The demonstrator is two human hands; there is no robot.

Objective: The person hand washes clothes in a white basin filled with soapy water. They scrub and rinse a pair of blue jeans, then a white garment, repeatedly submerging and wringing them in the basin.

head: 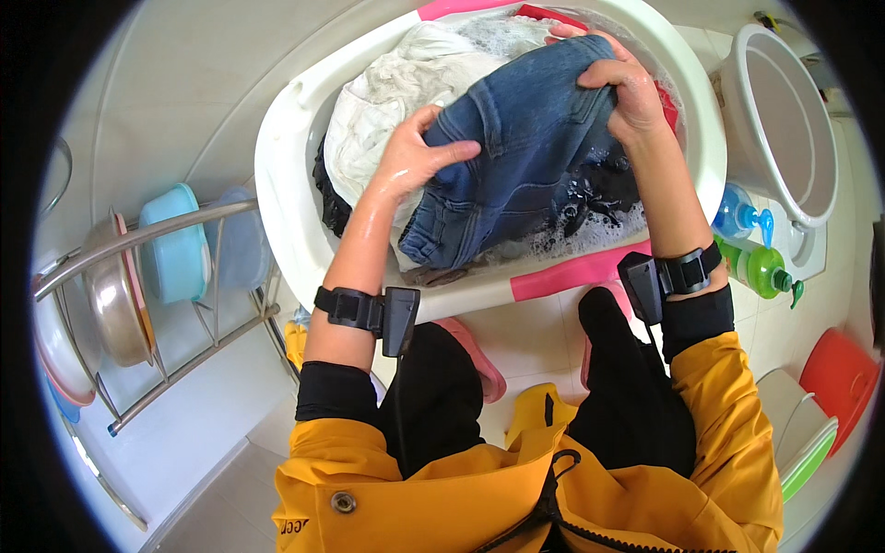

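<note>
A wet pair of blue denim jeans (511, 152) is stretched between my two hands above a white plastic tub (280, 180). My left hand (422, 152) grips the fabric at its left side, thumb on top. At the upper right, my right hand (626, 90) holds the far end, with the thumb across it and some fingers behind. Beneath lie a white garment (394, 104), dark cloth (601, 190) in foamy water, and a black ruffled piece (333, 193) at the tub's left. Bits of red fabric (667, 107) show beside my right wrist.
A metal rack (145, 225) with several basins, one light blue (173, 242), stands left. At right are a large pale bucket (750, 117), a blue pump bottle (736, 211) and a green pump bottle (760, 269). Farther down lies a red plastic item (840, 387).
</note>
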